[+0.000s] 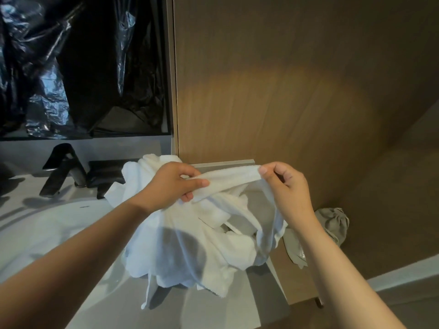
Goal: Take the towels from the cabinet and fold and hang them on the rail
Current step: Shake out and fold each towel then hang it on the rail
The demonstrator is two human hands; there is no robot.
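Both forearms reach forward, hands level over the grey counter (213,312). Left hand (173,184): fingers curled round the towel's upper edge, thumb laid along it. Right hand (285,188): thumb and fingertips pinch the same edge, knuckles up. White towel (190,245): its held edge is taut, running left to right between the hands. The rest hangs bunched on the counter, right of the sink (47,222), near the wood panel (285,91).

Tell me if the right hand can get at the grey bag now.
Likely yes, once freed: the right hand pinches the white towel, but nothing lies between it and the grey bag.
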